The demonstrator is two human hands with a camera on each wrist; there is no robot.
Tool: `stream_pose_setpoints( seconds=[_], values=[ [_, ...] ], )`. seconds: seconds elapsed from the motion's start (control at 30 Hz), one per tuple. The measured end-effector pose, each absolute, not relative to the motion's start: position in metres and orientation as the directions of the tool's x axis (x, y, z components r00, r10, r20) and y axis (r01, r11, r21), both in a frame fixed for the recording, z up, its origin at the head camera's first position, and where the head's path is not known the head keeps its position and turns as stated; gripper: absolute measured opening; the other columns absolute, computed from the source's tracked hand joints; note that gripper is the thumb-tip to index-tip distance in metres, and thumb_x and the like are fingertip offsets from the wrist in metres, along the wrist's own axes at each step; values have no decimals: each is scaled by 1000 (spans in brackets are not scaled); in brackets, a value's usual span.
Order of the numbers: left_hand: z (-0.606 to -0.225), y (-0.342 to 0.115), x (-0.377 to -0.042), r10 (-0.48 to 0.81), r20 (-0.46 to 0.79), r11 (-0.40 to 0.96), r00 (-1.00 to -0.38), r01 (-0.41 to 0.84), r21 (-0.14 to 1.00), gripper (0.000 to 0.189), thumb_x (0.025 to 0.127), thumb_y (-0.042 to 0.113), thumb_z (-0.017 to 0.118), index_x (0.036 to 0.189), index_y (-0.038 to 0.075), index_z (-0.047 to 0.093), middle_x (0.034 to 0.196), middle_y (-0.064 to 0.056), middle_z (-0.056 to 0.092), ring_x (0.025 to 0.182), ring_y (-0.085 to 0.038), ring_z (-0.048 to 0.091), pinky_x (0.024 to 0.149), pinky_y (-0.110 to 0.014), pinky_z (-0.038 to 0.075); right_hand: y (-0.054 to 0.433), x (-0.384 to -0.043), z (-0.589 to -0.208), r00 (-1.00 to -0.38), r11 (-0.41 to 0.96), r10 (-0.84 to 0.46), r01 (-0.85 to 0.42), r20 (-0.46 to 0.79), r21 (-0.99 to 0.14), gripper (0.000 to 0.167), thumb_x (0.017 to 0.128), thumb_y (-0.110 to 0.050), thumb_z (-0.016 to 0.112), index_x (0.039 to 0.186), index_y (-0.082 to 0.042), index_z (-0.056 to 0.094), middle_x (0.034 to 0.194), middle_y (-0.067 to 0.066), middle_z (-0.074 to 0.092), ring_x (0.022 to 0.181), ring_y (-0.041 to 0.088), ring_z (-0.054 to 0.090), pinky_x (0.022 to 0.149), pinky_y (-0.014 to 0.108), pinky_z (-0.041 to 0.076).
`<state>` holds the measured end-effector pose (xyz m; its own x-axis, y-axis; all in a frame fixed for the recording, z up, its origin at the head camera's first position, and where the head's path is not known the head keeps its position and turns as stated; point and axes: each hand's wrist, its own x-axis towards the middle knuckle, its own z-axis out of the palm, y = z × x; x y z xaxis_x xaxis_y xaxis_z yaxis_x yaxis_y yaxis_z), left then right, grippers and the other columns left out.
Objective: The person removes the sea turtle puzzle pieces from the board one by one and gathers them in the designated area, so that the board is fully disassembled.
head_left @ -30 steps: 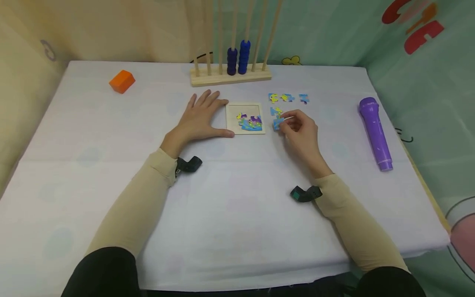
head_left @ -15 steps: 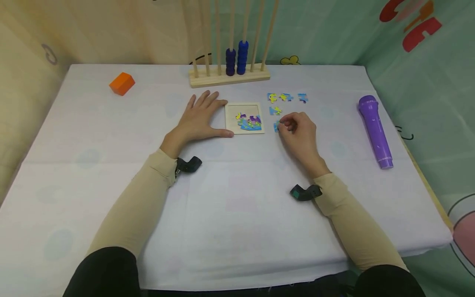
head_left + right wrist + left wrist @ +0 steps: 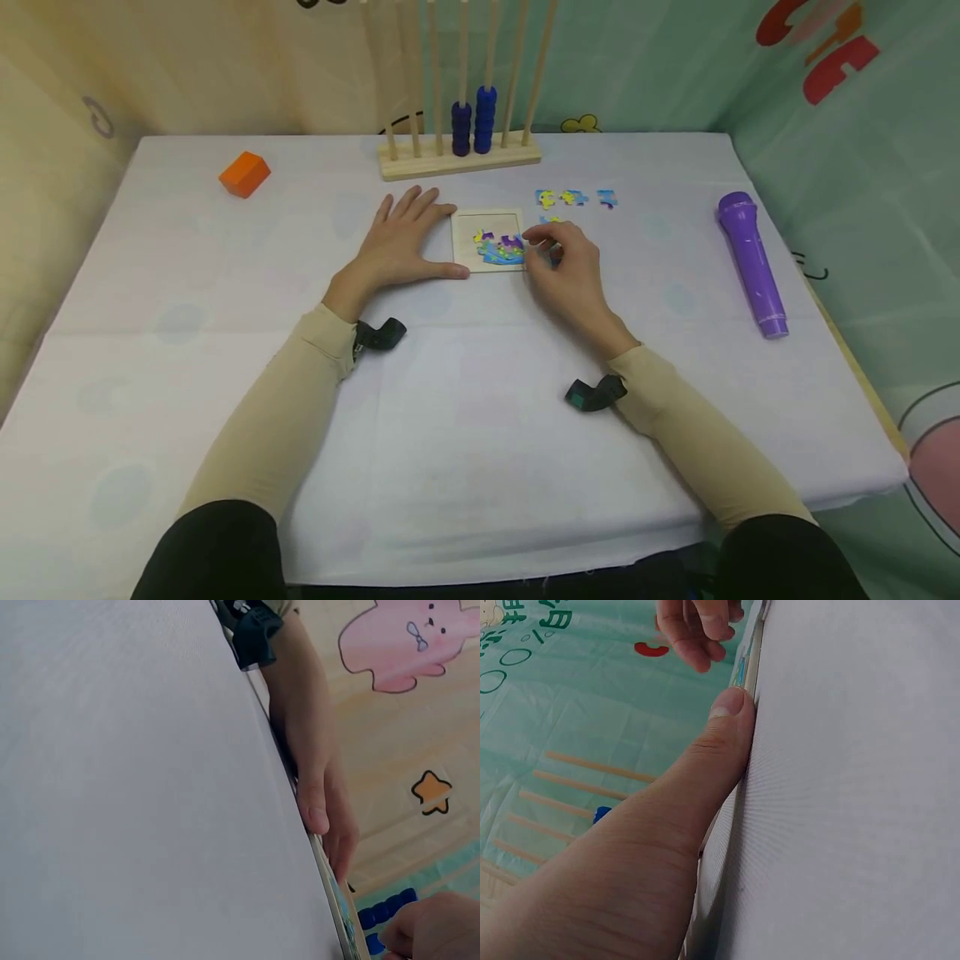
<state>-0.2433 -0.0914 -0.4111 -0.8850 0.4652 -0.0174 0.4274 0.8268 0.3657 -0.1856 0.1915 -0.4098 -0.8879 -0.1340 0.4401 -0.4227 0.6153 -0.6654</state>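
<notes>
My left hand (image 3: 401, 237) lies spread at the left side of a square wooden puzzle tray (image 3: 464, 242), its index finger at the upper left corner and its thumb along the lower left edge. Joined puzzle pieces (image 3: 502, 257) in blue, purple and yellow fill the lower part of the tray. My right hand (image 3: 566, 271) is at the tray's right edge, fingers curled and fingertips close over the joined pieces. Its fingers also show in the left wrist view. I cannot tell whether it holds a piece. Loose puzzle pieces (image 3: 573, 197) lie beyond it, one partly hidden by the fingers.
A wooden bead rack (image 3: 461, 162) with upright rods and blue beads (image 3: 485, 121) stands at the back. An orange block (image 3: 244, 174) sits at the far left. A purple toy microphone (image 3: 752, 262) lies along the right side of the white-covered table (image 3: 465, 467).
My right hand has moved left from the loose pieces to the tray's right edge. The blue piece seen at its fingertips earlier is out of sight. My left hand stays in place.
</notes>
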Motion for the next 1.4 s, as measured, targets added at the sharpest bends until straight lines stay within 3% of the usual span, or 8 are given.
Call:
stream_pose_setpoints(
  seconds=[0.2,0.37,0.63,0.87,1.13,1.4],
  values=[
    [-407,-93,-243,462,-8,826,-887,427,367,112,79,85,68,167,26,30,179,-6,9,166,-30,-4,131,-58,-9,174,-191,-407,-886,634,-212,-445,411,-633,31,90,-12,74,120,-5,75,111,12,70,102,27,60,89,38,45],
    [-406,-93,-245,464,10,821,-886,434,371,111,79,85,68,166,27,31,179,-5,10,166,-29,-3,131,-57,-9,172,-192,-409,-863,628,-272,-494,426,-601,31,91,-13,80,119,-2,75,114,15,65,102,29,55,87,38,43],
    [-404,-93,-244,474,9,817,-881,443,368,110,79,83,71,165,25,33,178,-7,12,166,-31,-1,131,-58,-8,172,-192,-414,-865,620,-270,-492,422,-611,26,93,-16,83,114,-2,76,114,15,65,101,30,55,83,35,45],
    [-407,-93,-243,478,-6,819,-878,443,365,111,78,83,71,165,26,33,178,-7,12,166,-31,-1,131,-58,-8,175,-188,-417,-877,619,-261,-473,404,-627,29,94,-14,82,119,-5,71,116,11,69,105,26,59,86,36,45],
    [-407,-89,-243,475,-7,819,-880,439,369,111,77,85,70,165,28,33,179,-5,12,166,-30,-3,131,-58,-9,179,-187,-419,-868,457,-187,-492,460,-742,14,99,-9,74,113,-8,74,109,3,75,99,15,67,94,32,54],
    [-409,-91,-239,464,-10,823,-886,427,375,113,78,84,70,166,25,32,179,-6,10,166,-31,-3,131,-59,-8,196,-181,-405,-923,403,-50,-367,381,-838,20,100,-1,69,120,0,74,116,17,73,101,21,68,86,22,58]
  ],
)
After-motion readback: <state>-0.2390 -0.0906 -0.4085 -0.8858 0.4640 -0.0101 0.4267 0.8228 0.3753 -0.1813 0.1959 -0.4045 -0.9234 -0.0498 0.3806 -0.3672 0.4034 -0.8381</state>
